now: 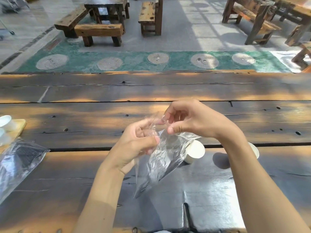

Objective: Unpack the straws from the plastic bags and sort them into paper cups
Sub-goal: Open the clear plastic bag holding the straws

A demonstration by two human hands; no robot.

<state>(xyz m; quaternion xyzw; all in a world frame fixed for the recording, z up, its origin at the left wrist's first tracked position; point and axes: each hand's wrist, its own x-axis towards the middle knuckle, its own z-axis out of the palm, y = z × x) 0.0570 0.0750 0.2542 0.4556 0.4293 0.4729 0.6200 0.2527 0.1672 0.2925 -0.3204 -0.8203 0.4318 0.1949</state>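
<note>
Both hands are raised over a dark, weathered plank table (84, 174) with knots, cracks and small holes; its finish is glossy where sun strikes it.

The left hand (134, 145) pinches the upper left edge of a clear plastic bag (161, 158), thumb pressed against curled fingers. The right hand (190, 120) pinches the bag's mouth from above with thumb and forefinger tips, the remaining fingers loosely bent. The film is thin, crinkled and highly reflective; the bag hangs down from both grips, tapering to a point just above the table. No straws can be made out inside it.

A white paper cup (195, 152) lies on its side on the table, just behind the bag, partly veiled by the film. A second paper cup (254, 149) is mostly hidden behind the right forearm; only a rim section shows.

At far left, another clear plastic bag (18, 163) lies flat and creased, with dark contents too blurred to identify. Beyond it, white cups (6, 123) sit on a pale wooden tray (20, 125).
</note>
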